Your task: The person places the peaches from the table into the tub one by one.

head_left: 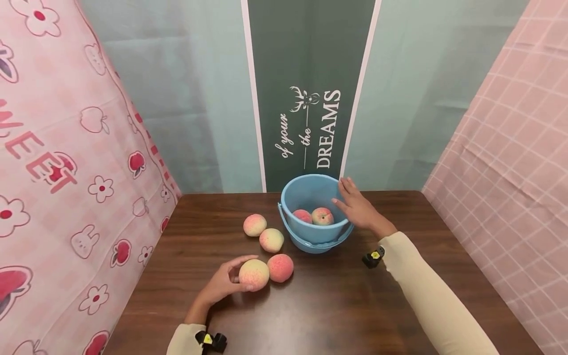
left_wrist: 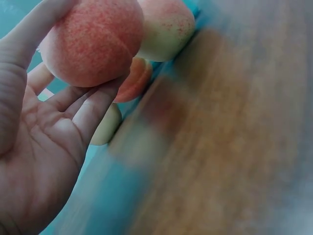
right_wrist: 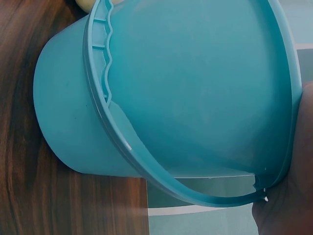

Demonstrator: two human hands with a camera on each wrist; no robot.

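My left hand (head_left: pixel 224 282) holds a yellow-pink peach (head_left: pixel 254 275), thumb in front and fingers behind it; the left wrist view shows its redder side. Right beside it sits a redder peach (head_left: pixel 280 268). Two pale peaches (head_left: pixel 255 225) lie farther back, left of a blue bucket (head_left: pixel 316 236). Inside the bucket are two more peaches, one reddish (head_left: pixel 302 216) and one with its stem dimple showing (head_left: pixel 322 216). At the bucket's right rim rests my right hand (head_left: pixel 358 206), fingers extended. Only part of that hand (right_wrist: pixel 293 196) shows in the right wrist view.
The bucket's handle (head_left: pixel 317 244) hangs down on its near side. All stands on a dark wooden table (head_left: pixel 337 305). A green printed cloth (head_left: pixel 306 59) hangs behind, with pink patterned cloths at the left (head_left: pixel 71 148) and right (head_left: pixel 501 143).
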